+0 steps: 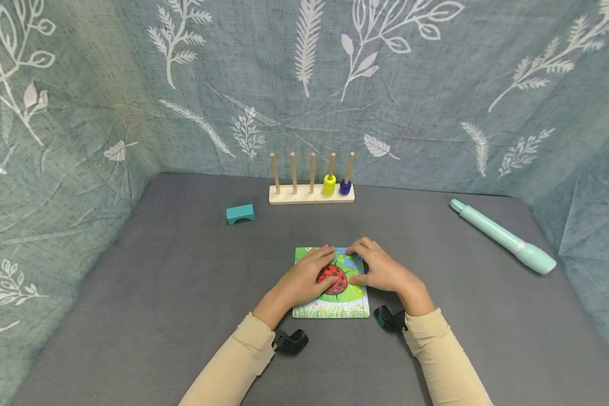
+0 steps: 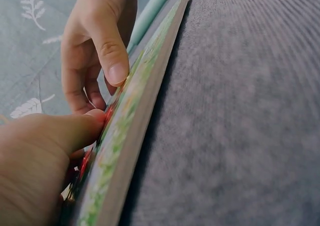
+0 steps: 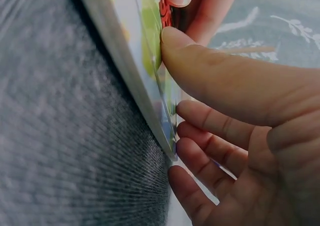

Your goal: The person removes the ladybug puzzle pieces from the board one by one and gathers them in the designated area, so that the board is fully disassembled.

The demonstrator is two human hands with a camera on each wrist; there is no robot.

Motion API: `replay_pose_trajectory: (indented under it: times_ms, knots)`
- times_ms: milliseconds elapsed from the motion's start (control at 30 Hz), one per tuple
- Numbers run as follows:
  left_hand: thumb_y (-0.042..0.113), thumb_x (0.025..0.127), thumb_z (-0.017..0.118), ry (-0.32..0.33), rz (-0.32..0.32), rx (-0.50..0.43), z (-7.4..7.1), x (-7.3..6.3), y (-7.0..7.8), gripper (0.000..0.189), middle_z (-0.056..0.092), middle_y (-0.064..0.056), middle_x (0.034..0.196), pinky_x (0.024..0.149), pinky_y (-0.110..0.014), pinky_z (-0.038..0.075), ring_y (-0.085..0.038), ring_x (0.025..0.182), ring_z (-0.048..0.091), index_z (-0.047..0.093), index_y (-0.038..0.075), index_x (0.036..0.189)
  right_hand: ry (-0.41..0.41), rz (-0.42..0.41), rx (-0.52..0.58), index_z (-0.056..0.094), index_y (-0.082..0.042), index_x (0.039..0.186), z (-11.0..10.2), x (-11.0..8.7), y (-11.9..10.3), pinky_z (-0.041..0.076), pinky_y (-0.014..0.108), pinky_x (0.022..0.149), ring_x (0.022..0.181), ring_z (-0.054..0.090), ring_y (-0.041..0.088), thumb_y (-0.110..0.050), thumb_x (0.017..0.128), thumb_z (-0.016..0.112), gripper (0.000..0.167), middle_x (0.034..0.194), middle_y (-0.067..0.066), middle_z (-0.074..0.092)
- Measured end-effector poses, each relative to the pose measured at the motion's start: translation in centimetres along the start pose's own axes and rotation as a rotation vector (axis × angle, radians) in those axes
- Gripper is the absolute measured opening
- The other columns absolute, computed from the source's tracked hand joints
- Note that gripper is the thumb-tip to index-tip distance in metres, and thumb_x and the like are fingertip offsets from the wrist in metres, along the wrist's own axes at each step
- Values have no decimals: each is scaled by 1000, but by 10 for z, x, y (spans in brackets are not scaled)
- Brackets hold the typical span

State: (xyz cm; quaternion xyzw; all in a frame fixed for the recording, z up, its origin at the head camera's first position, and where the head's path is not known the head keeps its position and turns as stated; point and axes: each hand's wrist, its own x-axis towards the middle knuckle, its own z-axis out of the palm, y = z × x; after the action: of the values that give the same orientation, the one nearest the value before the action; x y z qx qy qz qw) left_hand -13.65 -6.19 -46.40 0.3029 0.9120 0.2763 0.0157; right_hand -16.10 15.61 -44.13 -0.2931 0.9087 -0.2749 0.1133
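A square ladybug puzzle (image 1: 330, 309) with a thick pale edge lies flat on the table, its picture a red ladybug on green. My left hand (image 1: 304, 280) rests over its left half, thumb on the ladybug and fingers pointing toward the far edge. On the right side, the thumb of my right hand (image 1: 384, 270) touches the picture beside the ladybug. That hand's other fingers spread to the far right corner. In the right wrist view, the fingertips (image 3: 187, 146) meet the puzzle's surface near its corner, and a seam runs along the board (image 3: 150, 50).
Behind the puzzle stands a wooden peg rack (image 1: 304, 197) with yellow rings (image 1: 329, 186) and dark blue rings (image 1: 345, 188). A teal arch block (image 1: 240, 213) lies to its left. A long mint-green tube-shaped object (image 1: 502, 237) lies at the right. Patterned cloth (image 1: 264, 67) hangs behind the grey table.
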Motion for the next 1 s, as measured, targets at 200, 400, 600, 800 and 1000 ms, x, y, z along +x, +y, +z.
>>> replay_pose_trajectory:
  times_ms: [200,400,600,800,1000]
  knots:
    - [31,93,61,-5,-12,21,0,1,0,56,42,-11,147,115,-43,33,-26,139,35,47,2,139,-27,11,-5,55,-3,123,-3,4,-3,46,47,95,112,46,29,-21,78,79,54,121,12,48]
    - [31,93,61,-18,-20,19,1,2,0,56,41,-11,148,115,-42,32,-25,140,34,47,2,139,-31,18,1,57,-3,116,-4,9,-3,47,44,91,105,45,27,-20,73,83,53,115,11,48]
    - [30,93,61,-16,-23,15,1,2,0,56,41,-11,148,116,-42,31,-25,140,34,47,2,139,-22,5,30,56,-3,111,-3,12,0,46,43,88,100,44,26,-18,73,82,48,111,11,46]
    - [29,94,61,-19,-27,24,0,1,0,55,41,-11,148,117,-40,29,-24,140,34,47,1,139,-31,6,84,53,-4,112,-2,13,3,44,42,89,101,40,25,-17,74,81,48,112,11,42]
    - [30,94,61,-21,-33,14,-1,1,0,56,41,-12,148,116,-41,30,-25,140,34,46,1,140,-11,-4,117,49,-3,112,0,13,4,42,40,88,99,38,25,-16,72,82,54,111,12,43]
